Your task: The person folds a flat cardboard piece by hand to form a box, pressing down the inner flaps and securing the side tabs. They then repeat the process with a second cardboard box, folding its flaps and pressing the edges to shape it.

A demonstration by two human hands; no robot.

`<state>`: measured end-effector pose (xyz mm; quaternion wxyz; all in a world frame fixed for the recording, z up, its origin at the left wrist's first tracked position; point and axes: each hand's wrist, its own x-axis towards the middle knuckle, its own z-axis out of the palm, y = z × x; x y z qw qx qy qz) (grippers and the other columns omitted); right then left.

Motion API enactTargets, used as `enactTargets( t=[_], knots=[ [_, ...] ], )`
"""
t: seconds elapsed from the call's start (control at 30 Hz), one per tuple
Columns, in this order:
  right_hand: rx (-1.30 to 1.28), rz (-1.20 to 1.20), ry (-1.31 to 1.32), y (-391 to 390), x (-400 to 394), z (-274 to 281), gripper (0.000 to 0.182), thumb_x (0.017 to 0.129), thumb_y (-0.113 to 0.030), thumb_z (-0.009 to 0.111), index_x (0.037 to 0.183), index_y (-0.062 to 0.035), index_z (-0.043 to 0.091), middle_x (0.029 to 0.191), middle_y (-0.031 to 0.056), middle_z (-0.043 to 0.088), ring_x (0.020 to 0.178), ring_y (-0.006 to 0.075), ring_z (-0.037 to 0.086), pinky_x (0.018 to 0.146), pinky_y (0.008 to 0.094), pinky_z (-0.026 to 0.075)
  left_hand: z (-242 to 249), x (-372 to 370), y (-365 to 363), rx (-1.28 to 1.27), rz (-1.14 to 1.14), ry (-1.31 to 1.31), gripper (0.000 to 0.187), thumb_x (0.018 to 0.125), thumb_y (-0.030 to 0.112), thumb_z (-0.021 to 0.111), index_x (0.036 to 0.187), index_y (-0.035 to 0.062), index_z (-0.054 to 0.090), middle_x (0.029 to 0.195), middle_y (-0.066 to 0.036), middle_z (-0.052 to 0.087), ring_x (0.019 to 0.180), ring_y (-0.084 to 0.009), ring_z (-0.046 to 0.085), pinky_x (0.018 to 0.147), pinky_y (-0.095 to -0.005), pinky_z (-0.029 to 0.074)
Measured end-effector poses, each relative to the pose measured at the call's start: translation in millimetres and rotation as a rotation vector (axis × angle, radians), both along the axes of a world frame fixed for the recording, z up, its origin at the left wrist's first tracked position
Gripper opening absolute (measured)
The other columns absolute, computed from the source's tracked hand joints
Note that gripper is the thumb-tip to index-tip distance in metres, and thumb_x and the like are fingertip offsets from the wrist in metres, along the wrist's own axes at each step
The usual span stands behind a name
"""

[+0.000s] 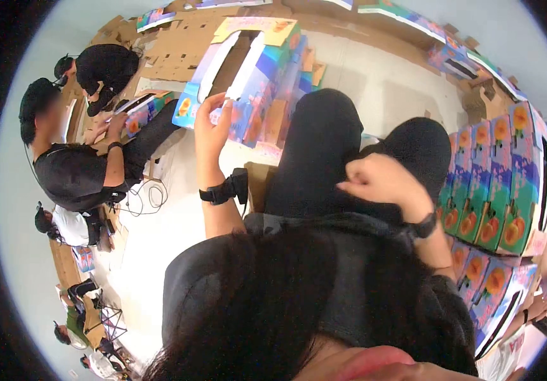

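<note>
A colourful printed cardboard fruit carton (273, 70) stands ahead and left of my knees, with a long slot-like opening in its white-edged top. My left hand (213, 124) is at its near edge, with thumb and fingertips closed on the rim by the opening. Above my lap, my right hand (384, 181) is held with its fingers curled in, and no object shows in it. Black straps circle both wrists; the left one carries a small black device.
Stacked fruit cartons (492, 184) rise close on my right. Brown cardboard (178, 51) lies along the far side. A person in black (73, 171) works on another carton (143, 114) at left. A loose cable (153, 198) lies on the floor. A co-worker's arm (534, 311) shows at lower right.
</note>
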<state>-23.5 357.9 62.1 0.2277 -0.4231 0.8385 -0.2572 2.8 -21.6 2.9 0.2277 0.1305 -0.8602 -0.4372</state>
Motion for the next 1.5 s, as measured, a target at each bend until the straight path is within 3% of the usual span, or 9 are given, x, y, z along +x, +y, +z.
enactTargets(
  t=[0.07,0.2,0.23,0.37,0.9,1.1,1.27,1.4,1.5],
  knots=[
    [-0.001,-0.011,-0.229,-11.0,-7.4,-39.2,0.051,0.089,-0.049,0.070,0.067,-0.0033,0.062,0.061,0.0165,0.059,0.060,0.0379,0.060,0.058,0.0466,0.047,-14.0,-15.9,-10.0,-0.095,0.052,-0.018,0.046,0.088,0.023,0.077,0.125,0.0002,0.064,0.120,-0.019,0.068,0.114,-0.0256,0.065,0.096,-0.0360,0.051],
    [0.305,-0.037,-0.260,-1.7,-6.3,-39.7,0.082,0.088,-0.075,0.054,0.064,0.0029,0.069,0.061,0.0226,0.061,0.061,0.0407,0.063,0.060,0.0452,0.051,-40.4,-38.8,-18.5,-0.723,0.008,-0.329,0.105,0.078,0.060,0.078,0.157,0.0073,0.032,0.153,-0.029,0.041,0.141,-0.0440,0.042,0.115,-0.0555,0.031],
    [0.271,-0.038,-0.251,0.0,-4.9,-41.0,0.082,0.088,-0.075,0.054,0.065,0.0029,0.069,0.061,0.0226,0.061,0.061,0.0410,0.063,0.061,0.0453,0.052,-44.1,-45.4,-21.5,-0.617,-0.046,-0.462,0.127,0.071,0.076,0.073,0.163,0.0111,0.013,0.161,-0.030,0.027,0.147,-0.0492,0.027,0.119,-0.0630,0.016],
    [0.269,-0.020,-0.187,2.0,-1.8,-48.5,0.081,0.087,-0.076,0.054,0.063,0.0002,0.069,0.062,0.0211,0.063,0.062,0.0415,0.064,0.060,0.0470,0.053,-39.4,-50.5,-8.8,-0.548,-0.038,-0.557,0.138,0.063,0.076,0.077,0.164,0.0118,0.009,0.156,-0.030,0.036,0.145,-0.0476,0.034,0.117,-0.0674,0.012],
    [0.300,0.028,-0.243,-0.8,-11.6,-49.3,0.090,0.085,-0.082,0.048,0.060,0.0014,0.069,0.061,0.0189,0.064,0.061,0.0378,0.065,0.059,0.0438,0.054,-0.9,-48.1,11.7,-0.311,0.076,0.001,0.107,0.059,0.046,0.089,0.148,0.0087,0.042,0.138,-0.013,0.058,0.129,-0.0317,0.053,0.116,-0.0596,0.019],
    [-0.185,-0.005,-0.173,4.2,-4.2,-38.0,0.053,0.085,-0.052,0.074,0.064,-0.0044,0.062,0.061,0.0105,0.060,0.059,0.0312,0.061,0.057,0.0406,0.048,97.0,-17.1,54.9,-0.588,-0.081,0.241,0.101,0.061,0.040,0.089,0.144,0.0026,0.046,0.137,-0.014,0.058,0.129,-0.0314,0.054,0.119,-0.0545,0.016],
    [-0.828,-0.157,0.367,16.2,10.7,45.6,0.036,0.072,-0.025,0.087,0.064,-0.0118,0.055,0.059,0.0037,0.049,0.058,0.0237,0.053,0.057,0.0355,0.038,136.6,18.0,85.7,-0.702,-0.238,0.369,0.095,0.061,0.036,0.089,0.141,0.0031,0.049,0.128,-0.019,0.060,0.122,-0.0332,0.057,0.120,-0.0563,0.013],
    [-0.991,-0.095,0.770,62.7,22.9,103.5,0.027,0.068,-0.014,0.083,0.064,-0.0080,0.056,0.060,0.0045,0.048,0.054,0.0250,0.046,0.054,0.0370,0.038,151.1,30.2,102.1,-0.685,-0.427,0.391,0.088,0.059,0.035,0.089,0.136,0.0080,0.057,0.121,-0.018,0.061,0.114,-0.0346,0.060,0.120,-0.0583,0.013],
    [-0.855,-0.449,1.070,77.4,43.6,125.0,0.021,0.067,-0.010,0.078,0.066,-0.0044,0.057,0.062,0.0063,0.051,0.057,0.0270,0.050,0.056,0.0375,0.041,157.4,32.5,113.5,-0.653,-0.568,0.352,0.078,0.059,0.033,0.088,0.131,0.0143,0.063,0.121,-0.017,0.061,0.111,-0.0346,0.060,0.120,-0.0591,0.013]
  ],
)
